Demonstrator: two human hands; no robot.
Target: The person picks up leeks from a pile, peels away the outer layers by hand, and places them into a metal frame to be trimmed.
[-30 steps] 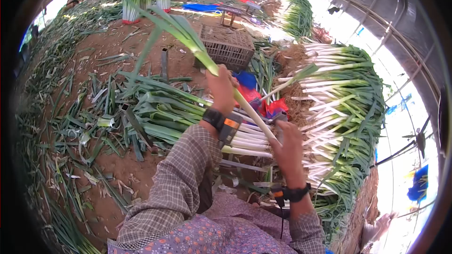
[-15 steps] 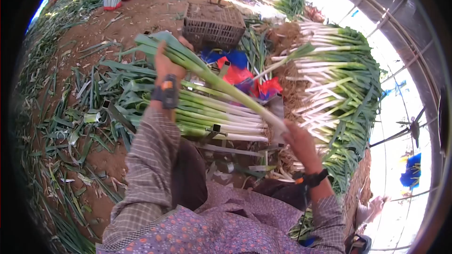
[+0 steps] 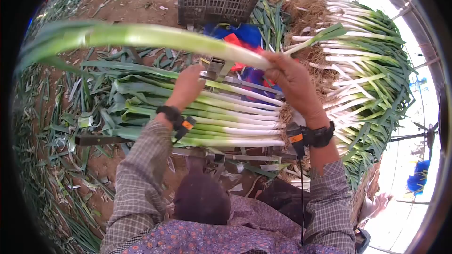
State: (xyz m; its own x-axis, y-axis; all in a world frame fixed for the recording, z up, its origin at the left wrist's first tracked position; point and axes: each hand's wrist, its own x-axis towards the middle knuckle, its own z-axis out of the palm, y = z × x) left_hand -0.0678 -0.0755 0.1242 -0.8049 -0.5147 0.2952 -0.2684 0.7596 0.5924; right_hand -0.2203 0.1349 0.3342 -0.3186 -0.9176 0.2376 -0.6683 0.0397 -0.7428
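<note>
A large leek (image 3: 188,40) stretches across the view, its green leaves blurred at the far left. My right hand (image 3: 292,80) grips it by the white root end, fingers closed round the stem. My left hand (image 3: 188,87) is lower and to the left, over the top of a row of leeks (image 3: 230,122) lying side by side in a metal frame (image 3: 217,68). Its fingers are curled together beside the frame's upright post, and what they hold, if anything, is hidden. The row's white ends point right, their leaves left.
A long pile of leeks (image 3: 362,75) with roots inward lies on the right. One loose leek (image 3: 315,37) lies across the roots. A dark plastic crate (image 3: 216,0) stands behind the frame, near blue and red plastic (image 3: 240,42). Leaf scraps litter the soil on the left.
My left hand has let go of the leek's leafy part and come down toward the row. My right hand has raised the leek's root end, and its leaves have swung left.
</note>
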